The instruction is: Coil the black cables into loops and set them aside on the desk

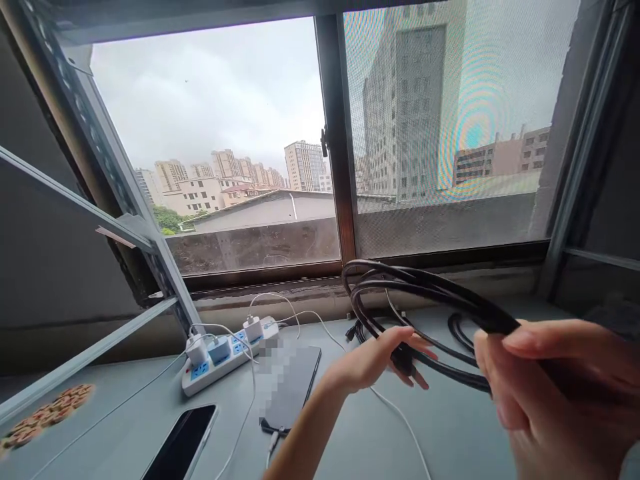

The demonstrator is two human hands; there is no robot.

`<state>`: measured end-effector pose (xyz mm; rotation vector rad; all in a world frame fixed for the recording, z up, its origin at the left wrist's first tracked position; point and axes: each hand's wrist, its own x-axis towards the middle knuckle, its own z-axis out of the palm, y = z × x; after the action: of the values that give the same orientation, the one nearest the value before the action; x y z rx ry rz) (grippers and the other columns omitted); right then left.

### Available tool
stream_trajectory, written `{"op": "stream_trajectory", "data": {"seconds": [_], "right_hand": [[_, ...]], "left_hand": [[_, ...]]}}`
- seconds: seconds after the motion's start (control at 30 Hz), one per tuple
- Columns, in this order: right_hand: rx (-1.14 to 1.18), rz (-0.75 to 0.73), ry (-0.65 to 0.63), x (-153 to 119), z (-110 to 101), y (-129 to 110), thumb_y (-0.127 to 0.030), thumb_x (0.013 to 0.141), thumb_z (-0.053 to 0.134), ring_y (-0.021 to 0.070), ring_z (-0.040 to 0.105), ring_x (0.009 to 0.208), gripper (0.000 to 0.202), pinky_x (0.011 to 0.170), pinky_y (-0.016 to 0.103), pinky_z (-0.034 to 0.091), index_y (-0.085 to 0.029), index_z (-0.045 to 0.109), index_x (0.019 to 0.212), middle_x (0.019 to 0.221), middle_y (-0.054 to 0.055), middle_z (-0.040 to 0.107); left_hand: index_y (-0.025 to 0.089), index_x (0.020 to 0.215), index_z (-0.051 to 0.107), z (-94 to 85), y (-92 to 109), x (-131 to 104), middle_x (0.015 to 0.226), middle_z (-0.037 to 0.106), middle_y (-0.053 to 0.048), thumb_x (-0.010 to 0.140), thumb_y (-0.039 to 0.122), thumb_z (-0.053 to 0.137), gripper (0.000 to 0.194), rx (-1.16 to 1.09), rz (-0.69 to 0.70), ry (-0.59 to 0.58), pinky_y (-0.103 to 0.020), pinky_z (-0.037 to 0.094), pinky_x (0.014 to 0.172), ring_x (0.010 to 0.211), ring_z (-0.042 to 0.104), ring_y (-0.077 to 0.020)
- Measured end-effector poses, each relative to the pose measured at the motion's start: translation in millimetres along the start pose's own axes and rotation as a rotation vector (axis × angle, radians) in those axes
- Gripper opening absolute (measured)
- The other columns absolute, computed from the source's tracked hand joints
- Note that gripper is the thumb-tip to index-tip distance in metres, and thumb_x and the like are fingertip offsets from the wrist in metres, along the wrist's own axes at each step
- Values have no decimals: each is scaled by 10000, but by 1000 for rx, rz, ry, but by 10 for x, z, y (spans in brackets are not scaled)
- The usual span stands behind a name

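Observation:
A looped black cable (415, 280) hangs in the air above the grey table. My right hand (555, 380), near the camera on the right, is closed around the bundled end of the loops. Farther off, my left hand (375, 360) is at the lower part of the coil, its fingers curled about a dark plug-like piece (401, 360) of the cable. Behind the left hand, a black connector (351, 332) lies near the window sill.
A white power strip (230, 357) with chargers and white cables stands at the back left. Two phones, one black-screened (183, 443) and one dark (295, 387), lie on the table (125, 427). A metal frame (165, 267) rises at left.

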<state>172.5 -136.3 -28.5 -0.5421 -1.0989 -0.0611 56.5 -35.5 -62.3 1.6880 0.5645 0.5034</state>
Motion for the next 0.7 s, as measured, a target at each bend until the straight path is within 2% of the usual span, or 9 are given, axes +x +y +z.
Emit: {"op": "stream_trajectory", "data": {"seconds": [0.1,0.23,0.27,0.37,0.47,0.57,0.63,0.7], "right_hand": [[183,41,-27,82,-34,112,-116,792,650,40,289,198,145,249,221,217,-259,663,778,363,-116,394],[320,191,-10,228,5,325,-201,831,652,29,224,188,63,249,203,150,-261,641,814,322,-127,372],[330,253,-16,260,23,387,-233,828,664,28,217,194,47,252,198,150,-265,643,857,314,-129,368],[314,419,-71,323,72,556,-336,812,686,29,234,217,224,260,185,161,-273,631,1020,334,-126,385],[275,484,-136,335,107,657,-423,840,635,23,291,241,326,262,171,163,-283,591,1131,440,-101,473],[232,479,-202,322,129,702,-469,886,550,11,335,260,339,267,161,170,-307,560,1184,566,-77,548],[205,459,-226,315,138,737,-482,903,511,12,353,267,330,265,159,177,-316,550,1186,612,-70,572],[189,454,-233,317,150,791,-497,907,492,20,367,271,328,259,161,183,-305,544,1168,628,-66,586]], "left_hand": [[204,1033,654,-32,61,9,1091,645,-66,888,453,468,342,45,108,117,-348,457,873,928,621,-228],[173,1188,500,-84,122,53,1076,628,-98,845,402,574,418,-60,250,344,-322,483,777,867,632,-223],[168,1181,481,-109,130,64,1053,633,-101,835,398,594,431,-82,300,387,-306,489,738,847,634,-217],[169,1158,455,-217,145,74,855,658,-64,839,394,597,416,-82,405,483,-274,489,656,753,634,-196],[173,1107,450,-340,156,39,696,633,-19,850,386,570,355,6,449,553,-268,484,613,653,628,-183],[179,987,463,-419,169,-19,739,649,-36,856,320,530,203,163,484,643,-291,497,659,688,632,-183],[182,924,486,-431,184,-55,859,663,-61,833,235,516,110,289,522,700,-298,495,710,775,630,-183],[187,895,502,-416,207,-82,949,653,-61,788,159,510,110,345,559,699,-288,494,715,828,627,-179]]}}
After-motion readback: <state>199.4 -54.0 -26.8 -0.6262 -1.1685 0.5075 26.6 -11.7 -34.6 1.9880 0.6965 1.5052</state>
